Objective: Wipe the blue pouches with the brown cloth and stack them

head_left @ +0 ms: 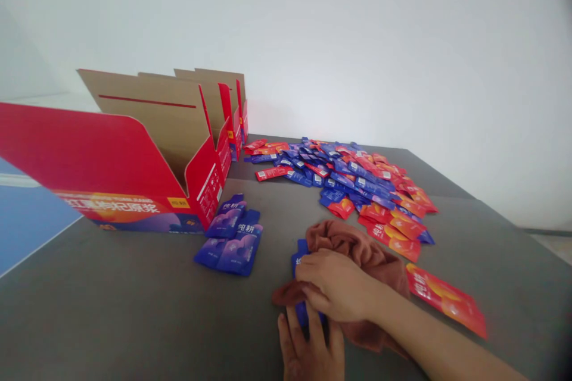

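Observation:
A blue sachet [301, 313] lies on the grey table near its front, partly covered by my hands and a cloth. My left hand [311, 345] rests flat with its fingers stretched out over the sachet's lower end. Closed on a crumpled brown cloth [353, 241], my right hand [335, 286] presses it against the sachet's upper part. The rest of the cloth bunches up under my right wrist. To the left of my hands, several blue sachets [241, 253] lie overlapped. A red sachet [447, 297] sits by itself just right of the cloth.
Red cardboard boxes [134, 214] with raised flaps stand in a row along the left side. A broad heap of blue and red sachets [335, 169] covers the table's far middle. The grey table [156, 309] reaches back to a white wall [357, 41].

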`<move>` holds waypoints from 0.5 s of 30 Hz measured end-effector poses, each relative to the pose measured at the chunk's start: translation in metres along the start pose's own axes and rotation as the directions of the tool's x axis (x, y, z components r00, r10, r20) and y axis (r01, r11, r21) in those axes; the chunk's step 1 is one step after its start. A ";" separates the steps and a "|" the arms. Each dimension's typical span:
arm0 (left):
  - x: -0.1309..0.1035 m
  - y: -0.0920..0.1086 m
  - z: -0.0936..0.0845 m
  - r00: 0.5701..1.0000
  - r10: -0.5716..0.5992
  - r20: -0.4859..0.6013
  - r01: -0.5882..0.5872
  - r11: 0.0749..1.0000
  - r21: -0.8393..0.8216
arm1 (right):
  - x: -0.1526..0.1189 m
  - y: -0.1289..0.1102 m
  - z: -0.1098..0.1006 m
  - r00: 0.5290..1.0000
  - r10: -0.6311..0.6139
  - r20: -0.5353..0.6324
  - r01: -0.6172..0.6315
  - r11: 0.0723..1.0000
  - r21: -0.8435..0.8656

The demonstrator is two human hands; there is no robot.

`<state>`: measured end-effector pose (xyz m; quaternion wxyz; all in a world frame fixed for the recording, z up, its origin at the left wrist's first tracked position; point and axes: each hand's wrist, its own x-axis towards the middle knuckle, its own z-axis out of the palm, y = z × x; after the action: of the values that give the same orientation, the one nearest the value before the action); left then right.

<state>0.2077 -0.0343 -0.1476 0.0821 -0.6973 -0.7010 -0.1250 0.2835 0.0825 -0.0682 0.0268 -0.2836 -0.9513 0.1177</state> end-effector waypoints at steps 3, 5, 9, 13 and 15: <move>0.001 -0.001 -0.001 1.000 0.026 0.009 -0.027 0.998 0.059 | 0.010 0.011 0.002 0.991 0.131 -0.003 -0.131 0.989 -0.075; 0.002 -0.002 -0.002 0.999 0.029 0.020 -0.030 0.998 0.058 | 0.016 0.022 0.001 0.972 0.235 -0.028 -0.236 0.965 -0.117; 0.001 -0.002 0.001 0.999 0.039 0.004 -0.039 0.998 0.050 | 0.015 0.032 -0.004 0.949 0.301 -0.093 -0.311 0.943 -0.119; -0.001 -0.004 0.013 0.970 0.037 -0.241 -0.034 0.999 0.015 | 0.002 0.020 -0.007 0.969 0.175 -0.175 -0.175 0.984 0.015; -0.001 -0.005 0.019 0.929 0.024 -0.370 -0.036 0.999 -0.026 | -0.003 0.011 -0.007 0.986 0.057 -0.155 -0.051 0.998 0.046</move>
<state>0.2042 -0.0301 -0.1663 0.2033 -0.6732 -0.6601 -0.2642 0.2924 0.0908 -0.0643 0.1041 -0.3171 -0.9356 0.1154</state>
